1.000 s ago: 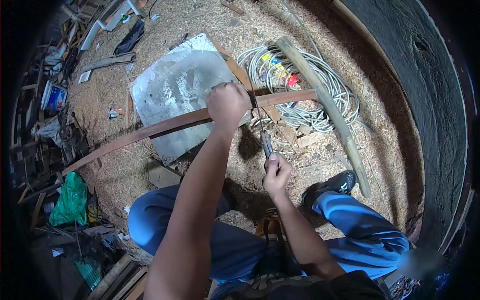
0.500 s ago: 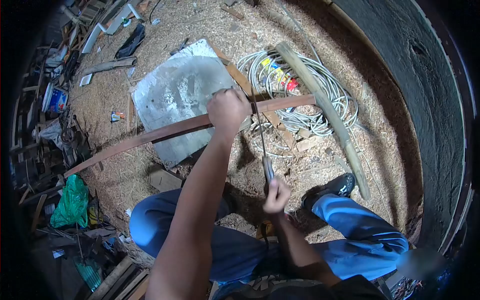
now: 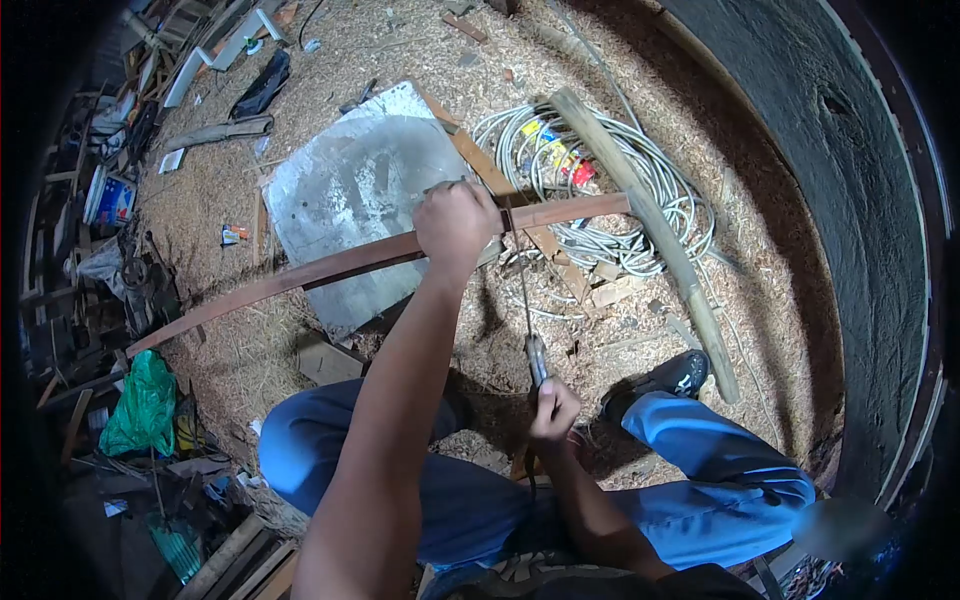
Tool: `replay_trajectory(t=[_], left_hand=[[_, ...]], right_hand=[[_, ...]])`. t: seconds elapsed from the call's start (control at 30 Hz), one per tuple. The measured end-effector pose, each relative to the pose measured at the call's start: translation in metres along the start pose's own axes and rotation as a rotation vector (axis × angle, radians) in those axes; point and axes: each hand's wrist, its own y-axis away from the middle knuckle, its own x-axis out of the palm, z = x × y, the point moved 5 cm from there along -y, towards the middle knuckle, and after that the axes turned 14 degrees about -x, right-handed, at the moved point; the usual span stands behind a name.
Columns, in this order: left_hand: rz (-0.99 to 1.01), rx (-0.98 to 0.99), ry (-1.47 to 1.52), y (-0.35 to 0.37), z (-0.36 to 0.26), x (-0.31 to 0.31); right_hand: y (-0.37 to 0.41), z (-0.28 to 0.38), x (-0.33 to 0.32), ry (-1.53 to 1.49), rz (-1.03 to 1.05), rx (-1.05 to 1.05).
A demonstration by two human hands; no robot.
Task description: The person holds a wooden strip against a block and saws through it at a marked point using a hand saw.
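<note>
My left hand (image 3: 458, 225) is closed around a long reddish wooden strip (image 3: 290, 283) that runs from lower left to upper right. My right hand (image 3: 554, 410) grips the handle of a handsaw (image 3: 537, 362). Its thin blade, seen nearly edge-on, crosses the strip just right of my left fist, at a dark line. The strip's right end meets a rough wooden pole (image 3: 665, 235). Beneath the strip's middle lies a grey, scuffed flat panel (image 3: 370, 160); what supports the strip under my fist is hidden.
A coil of pale cable (image 3: 690, 200) lies under the pole. Wood shavings cover the floor (image 3: 350, 55). Scrap wood and a green plastic bag (image 3: 142, 405) are heaped at left. A dark curved wall (image 3: 860, 220) rises at right. My jeans-clad legs (image 3: 715, 440) are spread below.
My right hand and the saw have moved back toward my body, the blade sliding across the strip. My left hand and the strip stay nearly in place.
</note>
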Motion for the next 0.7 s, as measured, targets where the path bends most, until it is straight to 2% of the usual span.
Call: replay_trajectory(t=[0.07, 0.1, 0.2, 0.33, 0.4, 0.47, 0.5, 0.53, 0.6, 0.67, 0.7], left_hand=[[-0.044, 0.016, 0.012, 0.000, 0.001, 0.001], [-0.041, 0.019, 0.008, 0.000, 0.002, 0.001], [-0.005, 0.013, -0.014, 0.003, 0.002, 0.000], [-0.005, 0.002, -0.012, 0.000, 0.001, 0.001], [0.010, -0.005, -0.022, 0.000, 0.001, 0.003], [-0.011, 0.023, 0.013, 0.000, 0.002, 0.005], [-0.006, 0.026, 0.009, 0.000, 0.002, 0.006], [-0.008, 0.021, -0.003, 0.000, 0.002, 0.005], [-0.009, 0.017, -0.012, 0.002, 0.003, 0.003], [0.002, 0.023, -0.007, 0.001, 0.001, 0.001], [-0.003, 0.019, 0.000, 0.000, 0.001, 0.000]], right_hand=[[-0.030, 0.001, 0.012, -0.071, -0.066, 0.018], [-0.051, -0.001, 0.017, 0.000, -0.028, 0.008], [-0.087, -0.007, 0.028, -0.046, -0.003, 0.002], [-0.014, 0.003, 0.002, 0.006, 0.003, -0.035], [-0.005, 0.002, -0.002, 0.051, 0.013, -0.025], [-0.033, 0.001, 0.012, -0.073, -0.034, 0.040], [-0.059, 0.010, 0.018, -0.041, -0.044, -0.006], [-0.074, -0.002, 0.025, -0.056, -0.009, 0.059], [-0.092, 0.003, 0.029, -0.042, -0.010, 0.033], [-0.056, 0.003, 0.018, 0.008, 0.009, -0.008], [-0.030, -0.001, 0.011, -0.080, -0.063, -0.053]])
